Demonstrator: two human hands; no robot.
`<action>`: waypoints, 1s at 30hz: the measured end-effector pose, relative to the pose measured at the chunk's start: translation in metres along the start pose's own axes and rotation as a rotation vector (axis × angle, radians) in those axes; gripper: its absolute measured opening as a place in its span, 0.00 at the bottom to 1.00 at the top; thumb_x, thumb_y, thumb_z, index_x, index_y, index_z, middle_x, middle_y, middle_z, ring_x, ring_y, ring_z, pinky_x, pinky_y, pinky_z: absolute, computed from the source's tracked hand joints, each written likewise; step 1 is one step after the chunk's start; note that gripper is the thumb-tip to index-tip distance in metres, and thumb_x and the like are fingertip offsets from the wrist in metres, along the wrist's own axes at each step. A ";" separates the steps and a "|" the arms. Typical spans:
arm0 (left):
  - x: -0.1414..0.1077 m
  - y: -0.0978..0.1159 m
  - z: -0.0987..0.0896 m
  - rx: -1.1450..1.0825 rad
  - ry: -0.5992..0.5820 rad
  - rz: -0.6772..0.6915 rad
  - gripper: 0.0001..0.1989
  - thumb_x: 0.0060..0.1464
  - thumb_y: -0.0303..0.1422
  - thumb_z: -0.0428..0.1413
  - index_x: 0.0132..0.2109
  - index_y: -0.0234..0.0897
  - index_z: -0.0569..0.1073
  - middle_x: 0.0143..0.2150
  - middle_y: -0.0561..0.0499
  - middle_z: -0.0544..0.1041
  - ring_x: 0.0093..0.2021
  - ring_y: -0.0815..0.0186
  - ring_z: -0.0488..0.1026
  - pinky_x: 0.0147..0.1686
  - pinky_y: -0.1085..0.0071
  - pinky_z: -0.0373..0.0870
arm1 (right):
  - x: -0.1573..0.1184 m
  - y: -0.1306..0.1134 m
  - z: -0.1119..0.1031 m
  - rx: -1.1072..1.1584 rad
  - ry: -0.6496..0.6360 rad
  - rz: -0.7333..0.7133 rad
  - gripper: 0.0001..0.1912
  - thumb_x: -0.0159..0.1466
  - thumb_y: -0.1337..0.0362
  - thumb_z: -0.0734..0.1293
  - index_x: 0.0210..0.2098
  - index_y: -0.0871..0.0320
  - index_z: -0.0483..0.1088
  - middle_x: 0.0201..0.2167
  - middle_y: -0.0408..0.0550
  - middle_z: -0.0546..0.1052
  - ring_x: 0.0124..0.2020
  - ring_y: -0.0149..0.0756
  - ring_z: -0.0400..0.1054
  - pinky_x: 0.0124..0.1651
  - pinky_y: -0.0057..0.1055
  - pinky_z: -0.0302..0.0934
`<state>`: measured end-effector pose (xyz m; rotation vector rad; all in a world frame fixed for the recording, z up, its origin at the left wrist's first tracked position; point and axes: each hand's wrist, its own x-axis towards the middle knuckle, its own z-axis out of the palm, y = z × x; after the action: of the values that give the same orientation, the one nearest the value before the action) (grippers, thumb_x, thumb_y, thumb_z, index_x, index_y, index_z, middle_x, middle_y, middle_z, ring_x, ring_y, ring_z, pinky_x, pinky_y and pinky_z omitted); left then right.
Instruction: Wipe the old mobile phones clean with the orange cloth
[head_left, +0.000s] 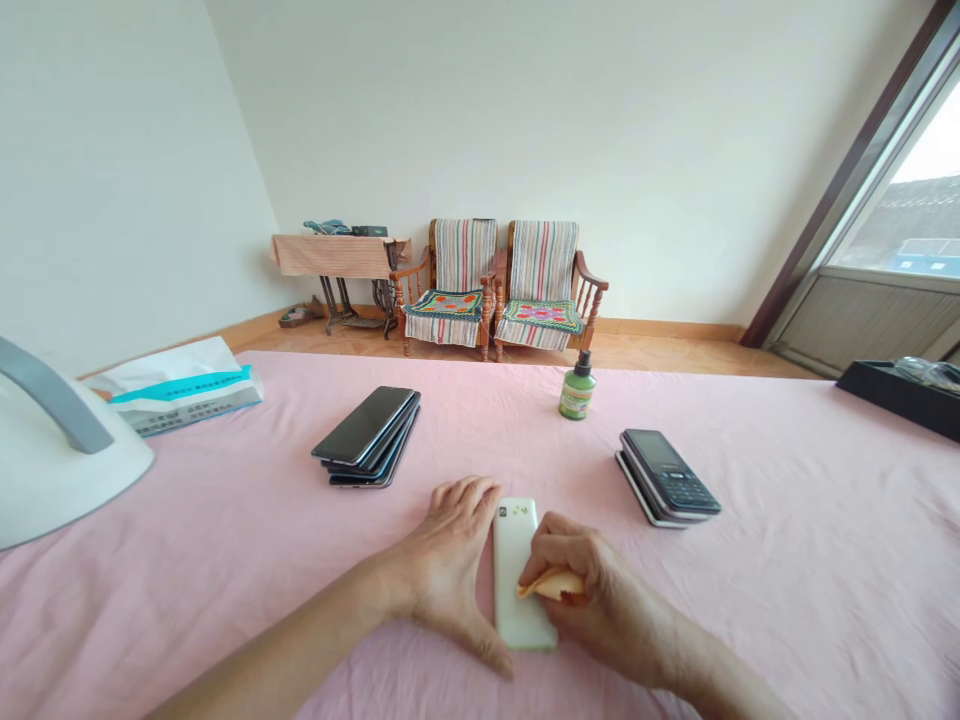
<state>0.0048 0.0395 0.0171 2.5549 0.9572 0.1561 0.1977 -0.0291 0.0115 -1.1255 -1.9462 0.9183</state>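
Note:
A white phone (514,560) lies back side up on the pink cloth, its camera at the far end. Along its left edge rests my left hand (457,565), thumb and fingers spread apart at the two ends. My right hand (574,580) is closed around a folded yellow-orange cloth (556,584) and presses it on the phone's lower right part. Ahead to the left is a stack of dark smartphones (367,435). On the right sits a smaller stack of phones, with a black keypad phone (670,470) on top.
A small green bottle (577,390) with a black cap stands beyond the phone. On the left are a tissue pack (184,385) and a white appliance with a grey handle (67,450). A black tray (904,395) lies far right. Two wooden chairs (544,285) stand past the table edge.

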 end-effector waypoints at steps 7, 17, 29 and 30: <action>0.000 0.006 -0.002 -0.073 0.085 0.053 0.53 0.16 0.53 0.67 0.54 0.38 0.60 0.50 0.43 0.62 0.52 0.44 0.60 0.55 0.47 0.55 | -0.001 -0.008 0.000 -0.009 -0.032 -0.039 0.18 0.47 0.85 0.60 0.27 0.58 0.72 0.33 0.43 0.71 0.34 0.28 0.67 0.33 0.21 0.58; -0.003 0.004 -0.002 -0.179 0.087 0.071 0.55 0.21 0.50 0.68 0.57 0.38 0.56 0.54 0.41 0.61 0.56 0.42 0.56 0.58 0.46 0.50 | 0.006 0.015 0.004 -0.050 0.177 0.029 0.17 0.52 0.81 0.61 0.32 0.57 0.73 0.32 0.43 0.70 0.32 0.29 0.66 0.31 0.23 0.58; -0.003 0.003 -0.002 -0.179 0.054 0.081 0.57 0.21 0.50 0.68 0.59 0.38 0.54 0.54 0.41 0.60 0.56 0.43 0.56 0.58 0.47 0.51 | 0.007 0.018 0.006 -0.026 0.222 0.019 0.17 0.53 0.81 0.62 0.32 0.56 0.75 0.32 0.44 0.70 0.32 0.30 0.66 0.32 0.23 0.58; -0.003 0.003 -0.002 -0.174 0.051 0.085 0.56 0.21 0.50 0.68 0.59 0.38 0.54 0.53 0.41 0.61 0.56 0.43 0.56 0.58 0.47 0.52 | 0.006 0.017 0.005 -0.027 0.201 0.010 0.16 0.54 0.81 0.62 0.32 0.56 0.75 0.32 0.44 0.70 0.32 0.30 0.66 0.32 0.23 0.58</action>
<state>0.0032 0.0362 0.0201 2.4425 0.8152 0.3157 0.1980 -0.0188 -0.0040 -1.1960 -1.7953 0.7551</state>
